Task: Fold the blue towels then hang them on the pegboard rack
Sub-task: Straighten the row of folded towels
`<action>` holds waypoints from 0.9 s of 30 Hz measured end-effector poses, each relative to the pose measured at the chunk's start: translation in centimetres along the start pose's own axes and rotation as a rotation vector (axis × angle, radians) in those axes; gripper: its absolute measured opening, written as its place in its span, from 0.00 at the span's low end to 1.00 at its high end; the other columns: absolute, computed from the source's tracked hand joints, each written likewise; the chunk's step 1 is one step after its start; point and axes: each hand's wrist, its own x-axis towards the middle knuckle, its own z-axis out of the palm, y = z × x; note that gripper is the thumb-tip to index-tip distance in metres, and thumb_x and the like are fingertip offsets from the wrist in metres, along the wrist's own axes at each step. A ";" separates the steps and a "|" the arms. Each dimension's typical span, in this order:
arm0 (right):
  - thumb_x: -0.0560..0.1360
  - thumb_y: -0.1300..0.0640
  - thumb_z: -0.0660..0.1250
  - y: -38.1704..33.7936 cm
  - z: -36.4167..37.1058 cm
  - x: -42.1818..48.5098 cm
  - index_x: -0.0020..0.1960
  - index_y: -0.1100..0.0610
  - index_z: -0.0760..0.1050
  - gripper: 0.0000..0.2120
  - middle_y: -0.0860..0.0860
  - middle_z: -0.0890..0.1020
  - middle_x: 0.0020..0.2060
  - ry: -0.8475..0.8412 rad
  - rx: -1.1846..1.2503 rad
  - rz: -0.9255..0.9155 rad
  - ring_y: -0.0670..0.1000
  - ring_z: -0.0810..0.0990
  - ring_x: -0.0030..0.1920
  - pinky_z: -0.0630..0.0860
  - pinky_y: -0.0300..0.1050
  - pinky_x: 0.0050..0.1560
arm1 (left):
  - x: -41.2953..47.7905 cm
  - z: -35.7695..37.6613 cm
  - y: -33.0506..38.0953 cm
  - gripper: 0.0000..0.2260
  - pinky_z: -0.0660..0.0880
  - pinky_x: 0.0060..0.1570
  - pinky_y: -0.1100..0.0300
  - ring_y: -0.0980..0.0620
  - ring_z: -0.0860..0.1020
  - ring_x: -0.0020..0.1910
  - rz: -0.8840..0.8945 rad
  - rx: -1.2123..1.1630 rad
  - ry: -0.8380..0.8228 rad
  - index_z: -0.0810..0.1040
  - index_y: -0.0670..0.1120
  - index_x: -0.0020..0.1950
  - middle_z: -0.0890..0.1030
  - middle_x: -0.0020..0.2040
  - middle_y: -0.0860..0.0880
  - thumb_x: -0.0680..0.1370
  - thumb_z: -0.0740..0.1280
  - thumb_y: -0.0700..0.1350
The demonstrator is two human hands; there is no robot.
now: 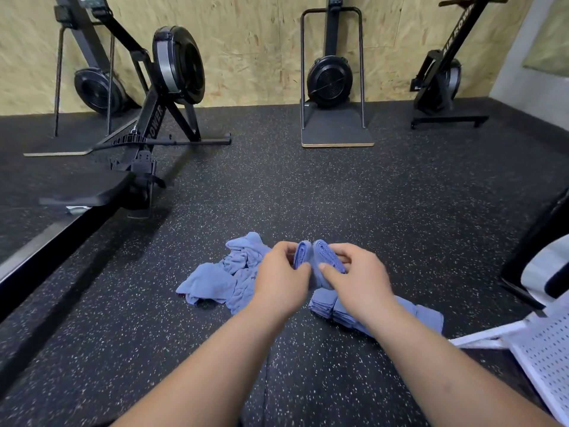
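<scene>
Folded blue towel (321, 257): doubled strip, long axis running away from body, looped ends pointing forward. Pinched by curled fingers of left hand (281, 280) and right hand (358, 280), above floor (338, 195), beside crumpled towels (215, 280).

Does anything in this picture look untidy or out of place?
Yes: a crumpled heap of blue towels lies loose on the floor, while the folded stack to its right is neat. The white pegboard rack seems to lie tilted at the right edge.
</scene>
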 end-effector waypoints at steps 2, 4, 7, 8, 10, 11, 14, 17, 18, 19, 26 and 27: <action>0.77 0.58 0.73 -0.2 0.9 -0.8 0.64 0.47 0.82 0.16 0.41 0.86 0.55 0.061 -0.055 -0.034 0.48 0.84 0.56 0.79 0.49 0.62 | -0.5 0.8 0.0 0.13 0.81 0.54 0.51 0.56 0.83 0.49 0.013 -0.008 0.031 0.77 0.54 0.58 0.83 0.50 0.58 0.78 0.67 0.38; 0.78 0.60 0.72 -0.1 1.0 -1.1 0.64 0.47 0.82 0.16 0.41 0.86 0.55 0.123 -0.046 -0.036 0.47 0.83 0.56 0.78 0.46 0.61 | -0.7 1.3 -0.4 0.13 0.80 0.54 0.53 0.57 0.82 0.49 0.021 -0.008 0.050 0.76 0.55 0.56 0.82 0.50 0.59 0.79 0.67 0.37; 0.78 0.61 0.73 0.0 0.7 -1.5 0.61 0.46 0.84 0.15 0.38 0.86 0.51 0.176 0.016 -0.015 0.43 0.84 0.52 0.79 0.45 0.58 | -0.9 1.5 -0.6 0.12 0.80 0.53 0.53 0.56 0.82 0.49 0.010 -0.047 0.051 0.76 0.54 0.54 0.82 0.49 0.58 0.78 0.67 0.37; 0.78 0.61 0.73 -0.2 0.7 -1.8 0.60 0.46 0.84 0.15 0.37 0.86 0.50 0.181 0.032 -0.020 0.42 0.84 0.51 0.80 0.45 0.57 | -1.1 1.6 -0.5 0.11 0.80 0.51 0.53 0.56 0.82 0.47 -0.013 -0.088 0.040 0.76 0.54 0.53 0.83 0.48 0.57 0.77 0.67 0.38; 0.77 0.59 0.75 -0.2 0.6 -2.5 0.59 0.45 0.84 0.13 0.36 0.86 0.48 0.176 0.027 -0.050 0.39 0.84 0.49 0.79 0.43 0.56 | -1.4 1.9 -0.6 0.07 0.77 0.48 0.56 0.57 0.81 0.43 -0.082 -0.231 0.017 0.76 0.50 0.54 0.83 0.47 0.54 0.77 0.70 0.43; 0.77 0.57 0.75 -0.2 0.7 -2.9 0.59 0.44 0.84 0.13 0.36 0.86 0.48 0.163 0.012 -0.065 0.38 0.83 0.49 0.79 0.41 0.55 | -1.5 2.0 -0.6 0.10 0.76 0.47 0.55 0.56 0.80 0.41 -0.136 -0.322 0.003 0.76 0.49 0.53 0.83 0.46 0.53 0.76 0.71 0.51; 0.79 0.54 0.73 0.0 0.8 -3.8 0.59 0.42 0.85 0.11 0.35 0.86 0.52 0.080 -0.012 -0.104 0.36 0.82 0.52 0.76 0.34 0.55 | -1.6 2.1 -0.9 0.23 0.72 0.36 0.60 0.57 0.76 0.31 -0.294 -0.528 -0.028 0.70 0.48 0.43 0.77 0.35 0.53 0.74 0.73 0.65; 0.81 0.59 0.70 0.3 0.8 -4.2 0.54 0.45 0.87 0.11 0.36 0.87 0.49 0.090 0.152 -0.094 0.38 0.84 0.53 0.78 0.40 0.57 | -1.8 1.9 -1.4 0.19 0.64 0.24 0.64 0.58 0.67 0.21 -0.350 -0.563 0.064 0.67 0.49 0.43 0.71 0.30 0.53 0.74 0.77 0.54; 0.81 0.60 0.69 0.5 0.7 -4.2 0.52 0.46 0.86 0.11 0.37 0.87 0.48 0.124 0.219 -0.055 0.39 0.84 0.52 0.78 0.41 0.57 | -1.9 1.8 -1.7 0.18 0.63 0.25 0.62 0.56 0.65 0.23 -0.364 -0.557 0.073 0.66 0.49 0.42 0.70 0.32 0.52 0.72 0.76 0.53; 0.82 0.59 0.69 0.5 0.5 -4.3 0.52 0.46 0.85 0.10 0.38 0.87 0.49 0.166 0.263 -0.014 0.39 0.84 0.52 0.78 0.43 0.57 | -2.0 1.8 -1.9 0.17 0.63 0.26 0.61 0.55 0.64 0.24 -0.372 -0.562 0.065 0.66 0.49 0.41 0.69 0.33 0.51 0.72 0.75 0.52; 0.85 0.36 0.59 2.6 -1.4 -3.9 0.69 0.50 0.74 0.22 0.50 0.84 0.62 -0.017 0.670 0.509 0.54 0.85 0.60 0.81 0.61 0.65 | -4.5 2.1 -1.4 0.11 0.69 0.41 0.55 0.55 0.70 0.26 -0.422 -0.756 -0.200 0.72 0.47 0.46 0.74 0.29 0.54 0.72 0.73 0.45; 0.86 0.39 0.59 2.7 -1.8 -4.1 0.67 0.50 0.75 0.19 0.51 0.86 0.59 -0.016 0.693 0.532 0.55 0.86 0.58 0.82 0.61 0.62 | -4.9 2.3 -1.6 0.11 0.68 0.38 0.56 0.56 0.69 0.24 -0.428 -0.738 -0.246 0.72 0.47 0.46 0.74 0.29 0.54 0.71 0.73 0.43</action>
